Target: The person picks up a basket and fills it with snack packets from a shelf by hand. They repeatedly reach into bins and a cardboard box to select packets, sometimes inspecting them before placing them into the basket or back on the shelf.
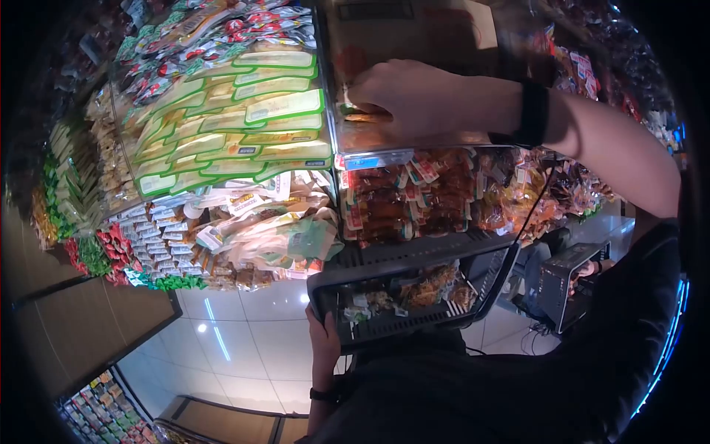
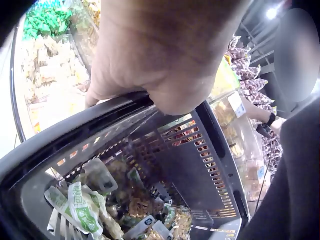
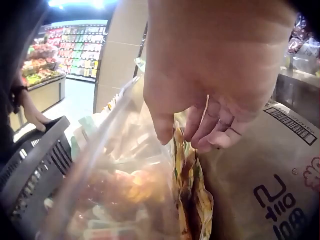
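Note:
My left hand (image 1: 323,344) grips the near-left rim of a black slotted shopping basket (image 2: 75,127). Several small snack packets (image 2: 140,210) lie in its bottom, one white and green. Over the display, my right hand (image 1: 399,96) reaches down into a clear-walled bin. In the right wrist view its thumb and curled fingers pinch the top of thin, upright brown snack packets (image 3: 190,200). Those packets stand between the clear bin wall (image 3: 80,175) and a brown cardboard box (image 3: 245,185). Part of the fingers is hidden behind the palm.
Green-edged packets (image 1: 244,133) fill the compartment to the left. Red-brown packets (image 1: 407,196) hang along the front, below a blue price label (image 1: 373,160). At the right, another person's hand (image 1: 603,265) is by a second dark basket (image 1: 558,288). Tiled floor (image 1: 251,348) lies below.

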Motion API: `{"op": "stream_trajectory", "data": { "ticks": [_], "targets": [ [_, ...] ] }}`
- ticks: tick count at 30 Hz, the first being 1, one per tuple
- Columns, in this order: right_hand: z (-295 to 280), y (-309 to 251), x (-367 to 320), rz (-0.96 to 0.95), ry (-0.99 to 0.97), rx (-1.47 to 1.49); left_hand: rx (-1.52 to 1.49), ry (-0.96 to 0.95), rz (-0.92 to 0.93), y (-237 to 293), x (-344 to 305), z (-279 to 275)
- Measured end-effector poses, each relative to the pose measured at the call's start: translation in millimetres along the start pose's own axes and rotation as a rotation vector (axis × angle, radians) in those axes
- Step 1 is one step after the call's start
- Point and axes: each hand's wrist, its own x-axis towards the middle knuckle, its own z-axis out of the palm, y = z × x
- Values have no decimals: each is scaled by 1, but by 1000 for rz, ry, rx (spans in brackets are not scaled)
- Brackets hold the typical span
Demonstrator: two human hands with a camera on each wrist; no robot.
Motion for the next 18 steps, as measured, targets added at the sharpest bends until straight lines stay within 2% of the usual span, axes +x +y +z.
{"op": "stream_trajectory", "data": {
  "ticks": [2,5,9,11,15,18],
  "targets": [
    [-10,-3,1,100,-211,-13,0,8,5,-3,0,1],
    [-1,2,3,15,-177,-85,7,6,33,-3,0,1],
    [7,7,3,18,-183,-74,-12,18,26,-2,-2,2],
    [18,19,2,-40,-146,-99,-3,28,57,-5,-1,2],
    [8,7,-3,-16,-157,-92,-19,19,52,-2,-2,3],
    [15,16,-5,-133,-24,-124,7,48,84,-7,0,5]
  ]
}}
